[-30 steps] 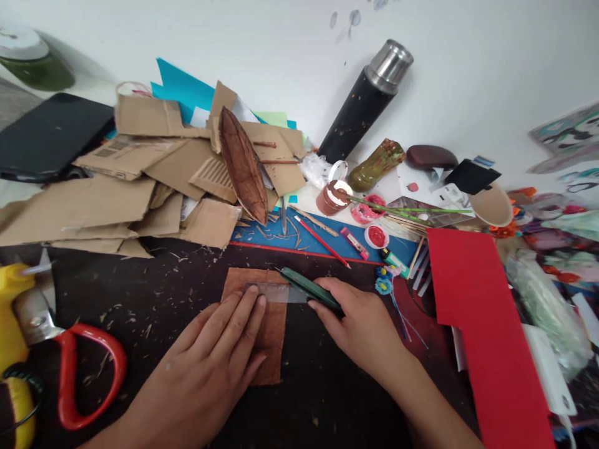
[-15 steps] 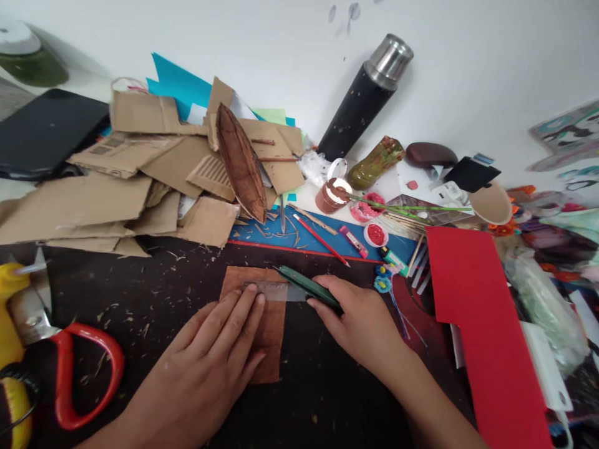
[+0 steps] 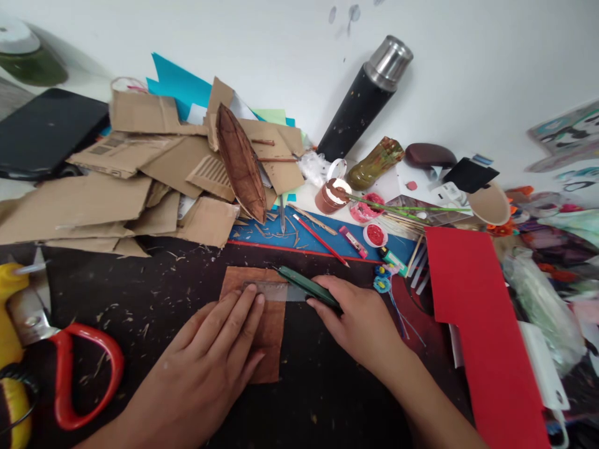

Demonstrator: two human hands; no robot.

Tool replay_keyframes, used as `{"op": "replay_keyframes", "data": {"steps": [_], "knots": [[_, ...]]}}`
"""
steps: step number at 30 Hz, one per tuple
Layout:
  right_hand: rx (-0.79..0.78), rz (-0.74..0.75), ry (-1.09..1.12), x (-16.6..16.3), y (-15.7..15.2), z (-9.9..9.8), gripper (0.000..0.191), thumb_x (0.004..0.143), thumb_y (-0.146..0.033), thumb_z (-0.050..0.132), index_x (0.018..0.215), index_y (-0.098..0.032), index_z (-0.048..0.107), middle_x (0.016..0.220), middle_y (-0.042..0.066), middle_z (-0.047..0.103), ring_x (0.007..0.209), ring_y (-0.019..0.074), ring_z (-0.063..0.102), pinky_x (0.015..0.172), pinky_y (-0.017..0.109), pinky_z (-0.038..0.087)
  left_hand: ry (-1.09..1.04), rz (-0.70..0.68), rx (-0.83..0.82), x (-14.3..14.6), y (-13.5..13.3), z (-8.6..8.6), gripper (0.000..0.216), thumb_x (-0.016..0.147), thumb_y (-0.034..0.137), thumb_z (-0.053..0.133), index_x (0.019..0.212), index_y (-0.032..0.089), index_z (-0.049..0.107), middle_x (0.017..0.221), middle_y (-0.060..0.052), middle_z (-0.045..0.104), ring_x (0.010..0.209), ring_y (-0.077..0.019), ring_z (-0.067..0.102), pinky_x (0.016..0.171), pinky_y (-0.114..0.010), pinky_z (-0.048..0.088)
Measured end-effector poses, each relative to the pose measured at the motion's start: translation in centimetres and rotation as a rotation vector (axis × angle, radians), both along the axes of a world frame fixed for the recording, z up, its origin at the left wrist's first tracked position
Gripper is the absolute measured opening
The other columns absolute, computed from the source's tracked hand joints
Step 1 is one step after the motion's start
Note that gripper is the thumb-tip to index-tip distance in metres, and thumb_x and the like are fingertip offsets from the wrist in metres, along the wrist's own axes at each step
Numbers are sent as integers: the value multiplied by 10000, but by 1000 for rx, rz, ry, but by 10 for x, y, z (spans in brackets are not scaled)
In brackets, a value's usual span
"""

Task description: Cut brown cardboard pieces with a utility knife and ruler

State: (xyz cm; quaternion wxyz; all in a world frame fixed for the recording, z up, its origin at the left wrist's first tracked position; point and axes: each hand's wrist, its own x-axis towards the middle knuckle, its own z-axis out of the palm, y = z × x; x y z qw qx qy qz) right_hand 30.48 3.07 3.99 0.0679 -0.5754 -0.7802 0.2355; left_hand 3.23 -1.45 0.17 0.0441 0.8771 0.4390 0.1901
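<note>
Left hand [image 3: 206,362] flat, pressing ruler [image 3: 279,292] onto brown sheet [image 3: 274,330]; right hand [image 3: 360,324] grips green cutter [image 3: 306,287]. Cardboard pile [image 3: 107,199] at 11 o'clock, scissors [image 3: 70,374] at 9, red card [image 3: 477,324] at 3.

A brown sheet [image 3: 276,330] lies flat, with a clear ruler [image 3: 278,292] across it and a green cutter [image 3: 304,285] alongside.

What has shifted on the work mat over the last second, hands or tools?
Nothing visibly changed. The left hand stays flat on the clear plastic ruler across the brown square sheet, and the right hand keeps its grip on the dark green craft knife, tip by the ruler's far edge. Only the view drifted slightly.
</note>
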Motion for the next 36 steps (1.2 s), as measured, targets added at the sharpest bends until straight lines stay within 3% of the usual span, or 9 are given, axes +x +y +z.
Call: {"op": "replay_keyframes", "data": {"steps": [11,17,20,26,31,36], "knots": [[49,-71,17,14,-10,-1,214,1043,-262,650,1244,-240,723,1162,74,856,1015,289,846,856,377,652,16,15,-2,-1,-1,-2,579,1163,370,367,1616,58,550,1558,-201,697,1397,-329,650,1135,-468,431],[12,-151,1,27,-15,2,194,1052,-306,613,1214,-250,704,1089,56,860,952,294,852,777,365,631,27,8,10,-1,-1,-3,608,1164,384,345,1674,81,477,1549,-189,707,1398,-320,651,1140,-463,444],[-18,-167,-42,28,-12,2,203,1043,-326,621,1219,-249,689,1023,58,859,876,302,846,720,358,599,39,5,21,-1,-1,-2,592,1157,374,367,1656,90,511,1558,-186,701,1405,-320,648,1141,-461,451],[-83,-144,-111,26,-5,10,223,1000,-307,685,1209,-230,681,909,57,838,736,283,805,624,321,511,50,2,23,-1,1,-1,566,1164,369,338,1475,56,693,1527,-199,721,1386,-328,656,1129,-469,453],[-108,-100,-173,25,-1,15,214,988,-280,721,1191,-224,687,847,43,826,691,269,792,588,299,450,34,2,40,0,0,-3,563,1161,374,354,1541,66,633,1524,-191,724,1398,-322,649,1135,-474,452],[-70,-45,-226,26,2,15,216,980,-261,735,1188,-230,686,901,49,852,735,286,817,595,308,442,32,14,27,1,1,-2,571,1168,375,324,1467,60,696,1504,-192,738,1387,-314,656,1118,-462,454]]}}
